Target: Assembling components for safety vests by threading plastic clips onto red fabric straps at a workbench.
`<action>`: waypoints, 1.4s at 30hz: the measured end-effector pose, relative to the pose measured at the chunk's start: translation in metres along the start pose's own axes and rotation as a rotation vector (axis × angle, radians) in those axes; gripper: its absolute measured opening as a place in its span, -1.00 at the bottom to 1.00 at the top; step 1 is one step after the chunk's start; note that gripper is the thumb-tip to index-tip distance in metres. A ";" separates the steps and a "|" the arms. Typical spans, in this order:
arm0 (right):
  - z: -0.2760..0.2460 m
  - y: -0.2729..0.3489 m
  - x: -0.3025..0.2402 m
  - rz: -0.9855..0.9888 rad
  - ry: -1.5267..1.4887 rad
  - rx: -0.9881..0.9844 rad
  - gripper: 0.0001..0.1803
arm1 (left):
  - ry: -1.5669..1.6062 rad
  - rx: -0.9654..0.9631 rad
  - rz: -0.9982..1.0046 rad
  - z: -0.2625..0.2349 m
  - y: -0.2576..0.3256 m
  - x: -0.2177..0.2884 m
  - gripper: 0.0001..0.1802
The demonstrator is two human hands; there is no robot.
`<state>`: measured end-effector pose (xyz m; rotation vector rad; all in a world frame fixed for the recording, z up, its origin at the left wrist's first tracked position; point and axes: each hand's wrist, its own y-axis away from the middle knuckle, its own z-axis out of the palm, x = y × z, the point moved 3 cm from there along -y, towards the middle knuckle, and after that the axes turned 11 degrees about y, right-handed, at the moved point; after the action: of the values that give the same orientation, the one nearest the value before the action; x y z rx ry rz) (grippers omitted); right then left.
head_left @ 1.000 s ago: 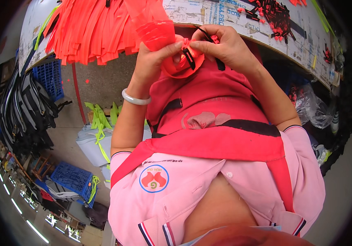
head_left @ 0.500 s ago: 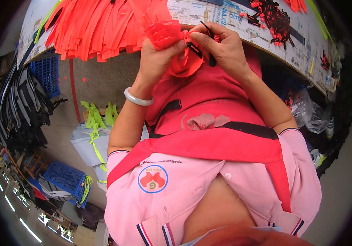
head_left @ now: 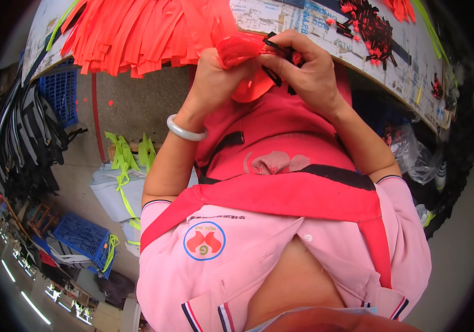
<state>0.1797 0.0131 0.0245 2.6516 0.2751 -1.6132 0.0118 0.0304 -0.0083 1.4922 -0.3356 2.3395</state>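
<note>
Turning inward since the earlier frame, left hand (head_left: pixel 215 78) is gripping an orange strip (head_left: pixel 239 51), and right hand (head_left: pixel 311 72) is pinching small black pieces (head_left: pixel 271 76), just before the table (head_left: pixel 254 19). Their contact is perhaps hiding behind knuckles. I am judging this as joining work, next needing steady fingers. Loose strips (head_left: pixel 143 36) are lying leftward.

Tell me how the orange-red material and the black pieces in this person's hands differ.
The orange-red material is broad; the black pieces are narrow. The material is one bright colour; the pieces have some red among them. The material bunches at the left hand and curves below it; the pieces poke out around the right hand. Both are held close together.
</note>
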 end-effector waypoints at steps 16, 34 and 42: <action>-0.006 0.005 -0.009 -0.138 0.080 0.011 -0.78 | -0.017 0.061 0.028 0.010 -0.001 -0.002 -0.88; -0.006 0.008 -0.007 0.021 -0.020 -0.035 -0.85 | 0.031 -0.019 -0.077 0.007 -0.001 -0.007 -0.91; -0.007 0.008 -0.009 -0.151 0.049 -0.020 -0.84 | -0.079 0.034 0.031 0.012 0.003 -0.007 -0.79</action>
<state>0.1829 0.0046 0.0353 2.7174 0.5024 -1.5758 0.0234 0.0224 -0.0098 1.6099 -0.3425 2.3250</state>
